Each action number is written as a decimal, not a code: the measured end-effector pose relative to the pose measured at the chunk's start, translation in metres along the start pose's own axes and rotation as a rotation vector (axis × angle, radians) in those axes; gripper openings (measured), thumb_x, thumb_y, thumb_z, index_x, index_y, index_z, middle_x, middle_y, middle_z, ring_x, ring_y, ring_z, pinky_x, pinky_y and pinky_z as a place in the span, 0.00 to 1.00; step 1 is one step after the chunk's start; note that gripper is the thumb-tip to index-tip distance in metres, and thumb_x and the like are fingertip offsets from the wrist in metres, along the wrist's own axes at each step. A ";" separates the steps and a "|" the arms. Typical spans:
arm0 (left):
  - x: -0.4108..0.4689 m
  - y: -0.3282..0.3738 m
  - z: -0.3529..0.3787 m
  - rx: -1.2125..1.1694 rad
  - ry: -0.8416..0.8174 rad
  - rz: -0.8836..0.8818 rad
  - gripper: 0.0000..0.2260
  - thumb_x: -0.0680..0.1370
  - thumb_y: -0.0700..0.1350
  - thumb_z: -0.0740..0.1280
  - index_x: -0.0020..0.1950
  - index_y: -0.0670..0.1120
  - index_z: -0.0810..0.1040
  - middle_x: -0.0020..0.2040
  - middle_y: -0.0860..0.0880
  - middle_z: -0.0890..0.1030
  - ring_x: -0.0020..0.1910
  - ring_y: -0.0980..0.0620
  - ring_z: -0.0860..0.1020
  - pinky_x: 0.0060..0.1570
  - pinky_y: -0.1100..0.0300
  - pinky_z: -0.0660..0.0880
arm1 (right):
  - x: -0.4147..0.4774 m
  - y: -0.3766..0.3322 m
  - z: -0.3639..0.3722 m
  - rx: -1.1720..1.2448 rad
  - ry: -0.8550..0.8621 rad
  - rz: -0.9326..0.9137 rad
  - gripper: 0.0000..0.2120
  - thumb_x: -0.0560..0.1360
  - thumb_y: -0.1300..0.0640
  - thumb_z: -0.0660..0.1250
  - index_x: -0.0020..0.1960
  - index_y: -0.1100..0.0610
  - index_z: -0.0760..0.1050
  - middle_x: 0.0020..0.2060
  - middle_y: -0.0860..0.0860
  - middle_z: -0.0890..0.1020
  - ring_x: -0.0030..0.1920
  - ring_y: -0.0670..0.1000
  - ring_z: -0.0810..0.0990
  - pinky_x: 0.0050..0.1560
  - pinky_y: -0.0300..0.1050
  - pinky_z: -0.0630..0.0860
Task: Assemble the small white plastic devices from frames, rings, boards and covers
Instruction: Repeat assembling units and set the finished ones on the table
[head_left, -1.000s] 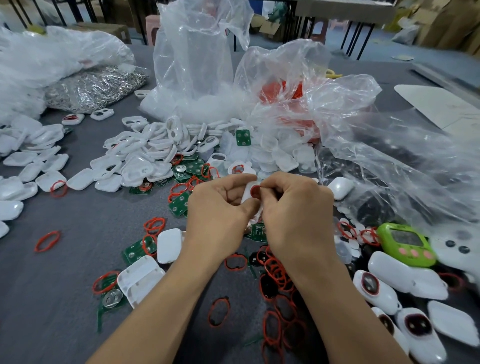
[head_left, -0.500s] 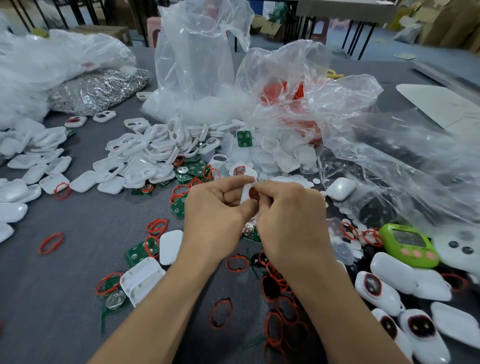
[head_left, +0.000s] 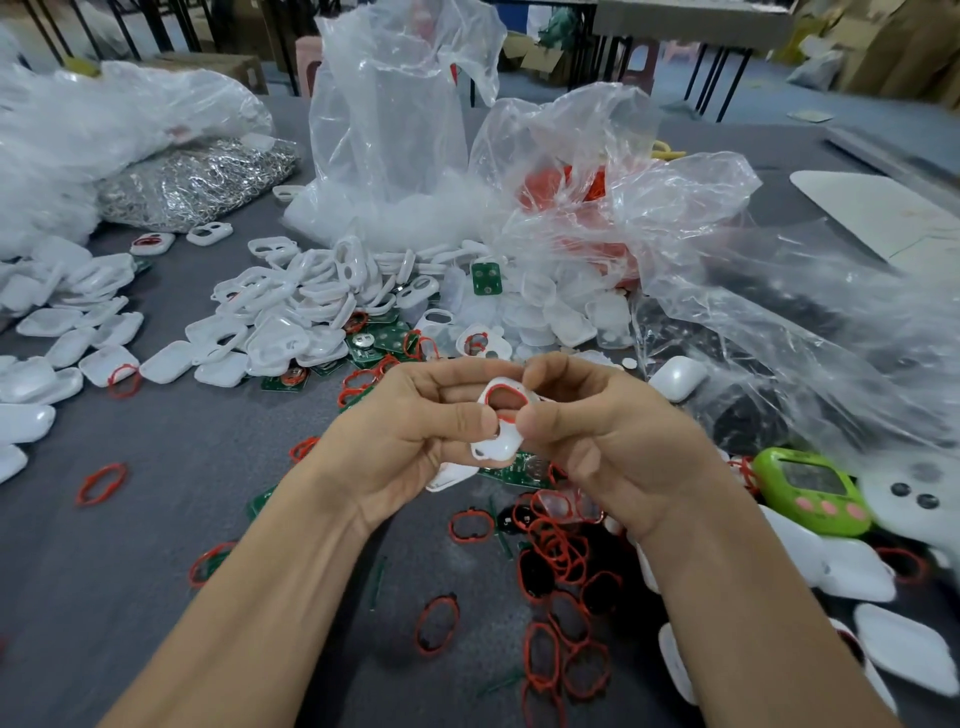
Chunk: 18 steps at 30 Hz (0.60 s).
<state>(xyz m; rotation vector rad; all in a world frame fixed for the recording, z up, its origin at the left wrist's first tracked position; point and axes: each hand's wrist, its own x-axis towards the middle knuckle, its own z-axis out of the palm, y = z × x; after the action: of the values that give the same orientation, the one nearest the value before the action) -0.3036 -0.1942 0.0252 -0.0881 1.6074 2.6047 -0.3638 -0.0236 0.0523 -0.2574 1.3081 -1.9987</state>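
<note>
Frame (head_left: 493, 448) of white plastic pinched between left hand (head_left: 405, 441) and right hand (head_left: 613, 447), red ring (head_left: 506, 383) lining its opening.

The grey cloth-covered surface (head_left: 156, 519) carries a heap of white plastic frames (head_left: 291, 306) at its middle. Flat white plastic covers (head_left: 57, 322) lie to the left and green circuit boards (head_left: 374, 348) beside the heap. Loose red rubber rings (head_left: 558, 553) lie near the front, crumpled clear plastic bags (head_left: 389, 130) behind, and a lime-green handheld gadget (head_left: 810, 491) on the right.
</note>
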 end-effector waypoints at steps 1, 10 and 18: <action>-0.001 0.000 -0.002 0.002 -0.034 0.004 0.22 0.58 0.30 0.80 0.51 0.43 0.88 0.45 0.43 0.88 0.40 0.49 0.87 0.38 0.56 0.84 | 0.000 0.000 0.001 0.016 0.003 0.001 0.13 0.56 0.72 0.73 0.35 0.59 0.78 0.41 0.60 0.82 0.40 0.55 0.83 0.41 0.44 0.83; 0.002 -0.006 0.006 0.205 0.175 0.055 0.17 0.67 0.29 0.74 0.50 0.45 0.89 0.46 0.41 0.87 0.40 0.47 0.86 0.39 0.57 0.84 | 0.005 0.011 0.008 -0.108 0.228 -0.039 0.23 0.70 0.83 0.64 0.30 0.56 0.78 0.36 0.57 0.84 0.34 0.52 0.84 0.29 0.40 0.79; 0.002 -0.008 0.023 0.274 0.444 0.245 0.12 0.77 0.31 0.71 0.40 0.46 0.88 0.38 0.42 0.87 0.33 0.48 0.86 0.32 0.60 0.82 | 0.008 0.013 0.007 -0.467 0.434 -0.322 0.13 0.73 0.71 0.71 0.38 0.54 0.80 0.36 0.53 0.87 0.38 0.59 0.87 0.42 0.59 0.85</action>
<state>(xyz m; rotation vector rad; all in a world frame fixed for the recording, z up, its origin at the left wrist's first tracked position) -0.3049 -0.1696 0.0279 -0.5142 2.2353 2.6363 -0.3597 -0.0368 0.0424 -0.2726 2.1290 -2.0543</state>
